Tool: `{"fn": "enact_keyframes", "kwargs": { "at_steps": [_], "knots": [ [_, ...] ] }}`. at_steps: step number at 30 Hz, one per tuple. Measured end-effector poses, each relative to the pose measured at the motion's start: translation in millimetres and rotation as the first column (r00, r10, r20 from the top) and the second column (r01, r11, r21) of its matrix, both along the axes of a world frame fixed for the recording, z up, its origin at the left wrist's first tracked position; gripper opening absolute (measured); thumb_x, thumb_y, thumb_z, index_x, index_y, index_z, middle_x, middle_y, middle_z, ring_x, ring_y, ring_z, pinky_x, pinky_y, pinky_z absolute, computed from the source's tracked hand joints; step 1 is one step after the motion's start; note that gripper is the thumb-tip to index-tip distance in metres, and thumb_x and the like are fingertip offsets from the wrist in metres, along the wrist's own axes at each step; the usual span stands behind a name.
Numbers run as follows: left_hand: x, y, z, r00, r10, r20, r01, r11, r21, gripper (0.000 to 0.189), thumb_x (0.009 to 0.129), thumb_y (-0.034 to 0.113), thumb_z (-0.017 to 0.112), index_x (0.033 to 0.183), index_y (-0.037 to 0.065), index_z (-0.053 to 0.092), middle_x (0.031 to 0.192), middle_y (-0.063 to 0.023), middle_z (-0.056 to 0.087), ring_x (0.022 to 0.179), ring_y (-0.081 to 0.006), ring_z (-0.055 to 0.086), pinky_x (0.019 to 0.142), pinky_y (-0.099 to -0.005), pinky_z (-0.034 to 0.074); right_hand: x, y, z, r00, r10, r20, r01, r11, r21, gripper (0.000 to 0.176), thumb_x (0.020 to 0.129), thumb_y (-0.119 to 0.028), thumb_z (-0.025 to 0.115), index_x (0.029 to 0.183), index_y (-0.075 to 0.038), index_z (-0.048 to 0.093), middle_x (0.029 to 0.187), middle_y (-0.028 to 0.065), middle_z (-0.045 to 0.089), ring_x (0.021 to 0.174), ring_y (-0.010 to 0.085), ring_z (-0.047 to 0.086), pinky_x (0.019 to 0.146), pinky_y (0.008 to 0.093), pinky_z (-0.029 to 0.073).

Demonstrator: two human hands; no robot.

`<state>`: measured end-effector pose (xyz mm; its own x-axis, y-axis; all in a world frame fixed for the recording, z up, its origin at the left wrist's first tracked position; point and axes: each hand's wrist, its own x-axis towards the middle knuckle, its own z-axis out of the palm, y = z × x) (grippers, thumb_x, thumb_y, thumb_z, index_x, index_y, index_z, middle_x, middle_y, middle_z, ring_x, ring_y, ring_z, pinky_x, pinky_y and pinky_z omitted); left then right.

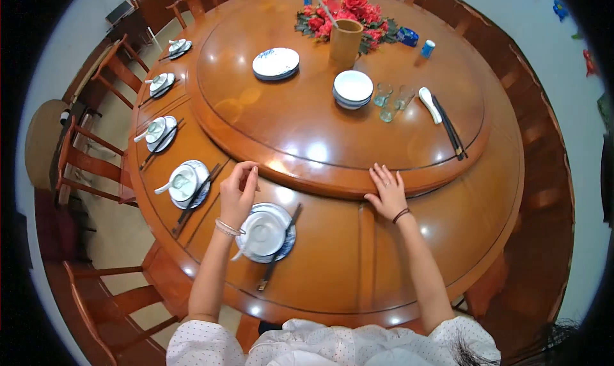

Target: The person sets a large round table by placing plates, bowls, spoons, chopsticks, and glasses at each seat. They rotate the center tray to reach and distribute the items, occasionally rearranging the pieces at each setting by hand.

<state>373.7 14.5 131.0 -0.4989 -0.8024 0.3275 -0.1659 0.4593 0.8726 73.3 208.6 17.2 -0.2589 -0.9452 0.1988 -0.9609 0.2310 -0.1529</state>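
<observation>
Right hand [387,192] splayed on lazy Susan [256,126], 5 o'clock; left hand [239,188] half-curled, empty. Jerky spin could topple glasses [387,114].

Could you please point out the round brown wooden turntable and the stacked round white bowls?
Round brown wooden turntable [300,124]: head view, its bare top surface.
Stacked round white bowls [353,87]: head view, inside of top bowl.

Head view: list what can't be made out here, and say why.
All in the head view:
- Palm of the right hand: hidden, pressed toward the turntable.
- Faces of the lower plates in the plate stack: covered by the top plate.
- Insides of the lower bowls in the bowl stack: covered by the top bowl.
- Print on the blue packet: too small.
</observation>
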Motion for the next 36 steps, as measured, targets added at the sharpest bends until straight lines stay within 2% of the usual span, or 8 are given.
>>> {"fn": "enact_keyframes", "kwargs": {
  "at_steps": [6, 10, 11, 15, 21, 30, 34, 36],
  "knots": [
    [-98.6, 5.3, -26.5, 0.999, 0.031, 0.020, -0.033, 0.994, 0.102, 0.020, 0.089, 0.014, 0.049, 0.104, 0.001, 0.051, 0.071, -0.0024, 0.055, 0.050, -0.0045, 0.046, 0.041, -0.0180, 0.036, -65.9, 47.1, -1.1, 0.990, 0.095, 0.108, -0.090, 0.994, -0.055, 0.055, 0.085, -0.037, 0.050, 0.131, -0.010, 0.036, 0.139, 0.0076, 0.030, 0.128, 0.0225, 0.027, 0.104, 0.0478, 0.015],
    [-149.2, -9.3, -21.4, 0.991, 0.131, 0.039, -0.136, 0.918, 0.372, 0.033, 0.088, 0.025, 0.051, 0.111, 0.002, 0.047, 0.075, -0.0061, 0.059, 0.053, -0.0091, 0.052, 0.043, -0.0211, 0.040, -81.8, 59.2, 4.0, 0.980, -0.011, 0.196, 0.052, 0.977, -0.205, 0.032, 0.084, -0.026, 0.054, 0.108, -0.006, 0.056, 0.121, 0.0096, 0.050, 0.117, 0.0244, 0.041, 0.102, 0.0498, 0.019],
    [-159.9, -18.4, -23.4, 0.983, 0.159, 0.092, -0.184, 0.872, 0.454, 0.037, 0.087, 0.027, 0.052, 0.114, 0.002, 0.045, 0.074, -0.0071, 0.060, 0.054, -0.0119, 0.054, 0.044, -0.0249, 0.042, -84.6, 59.0, 6.4, 0.984, 0.017, 0.177, 0.036, 0.955, -0.295, 0.021, 0.081, -0.018, 0.056, 0.096, -0.004, 0.059, 0.107, 0.0095, 0.057, 0.104, 0.0252, 0.049, 0.097, 0.0457, 0.029],
    [-198.2, -64.2, -42.0, 0.954, 0.191, 0.232, -0.287, 0.807, 0.516, 0.050, 0.088, 0.036, 0.047, 0.123, 0.002, 0.034, 0.084, -0.0099, 0.061, 0.058, -0.0149, 0.057, 0.047, -0.0284, 0.046, -78.2, 30.6, 21.4, 0.914, 0.163, 0.372, 0.004, 0.912, -0.410, 0.016, 0.080, -0.012, 0.055, 0.092, -0.002, 0.058, 0.095, 0.0131, 0.058, 0.092, 0.0288, 0.052, 0.079, 0.0361, 0.044],
    [-260.6, -109.8, -68.5, 0.923, 0.365, 0.122, -0.352, 0.673, 0.650, 0.062, 0.086, 0.031, 0.050, 0.130, 0.001, 0.017, 0.082, -0.0140, 0.060, 0.058, -0.0196, 0.058, 0.044, -0.0333, 0.045, -56.7, -26.6, 12.7, 0.841, 0.355, 0.408, -0.186, 0.898, -0.398, 0.026, 0.078, -0.012, 0.055, 0.103, -0.003, 0.051, 0.092, 0.0149, 0.057, 0.088, 0.0300, 0.054, 0.074, 0.0377, 0.045],
    [-310.2, -136.3, -85.7, 0.756, 0.560, 0.339, -0.640, 0.524, 0.562, 0.040, 0.086, 0.035, 0.051, 0.101, -0.003, 0.049, 0.071, -0.0151, 0.063, 0.040, -0.0168, 0.052, 0.032, -0.0292, 0.039, -34.2, -49.5, -9.9, 0.752, 0.337, 0.566, -0.232, 0.940, -0.252, 0.035, 0.081, -0.017, 0.055, 0.114, -0.008, 0.049, 0.071, 0.0070, 0.059, 0.063, 0.0263, 0.058, 0.057, 0.0368, 0.047],
    [-312.2, -129.8, -91.4, 0.804, 0.416, 0.424, -0.589, 0.654, 0.475, 0.026, 0.086, 0.017, 0.047, 0.100, -0.004, 0.052, 0.065, -0.0141, 0.063, 0.040, -0.0160, 0.055, 0.032, -0.0276, 0.038, -45.3, -46.6, -13.7, 0.798, 0.112, 0.592, -0.091, 0.994, -0.065, 0.040, 0.081, -0.024, 0.053, 0.117, -0.009, 0.046, 0.072, 0.0099, 0.062, 0.062, 0.0301, 0.060, 0.057, 0.0406, 0.049],
    [-317.8, -120.5, -89.3, 0.811, 0.444, 0.382, -0.585, 0.622, 0.520, 0.024, 0.085, 0.008, 0.041, 0.103, -0.004, 0.051, 0.066, -0.0150, 0.063, 0.040, -0.0148, 0.054, 0.032, -0.0268, 0.038, -52.7, -38.5, -14.2, 0.782, 0.019, 0.622, -0.017, 1.000, -0.009, 0.041, 0.081, -0.026, 0.053, 0.117, -0.009, 0.047, 0.068, 0.0083, 0.061, 0.061, 0.0301, 0.060, 0.056, 0.0411, 0.048]
  ]
}}
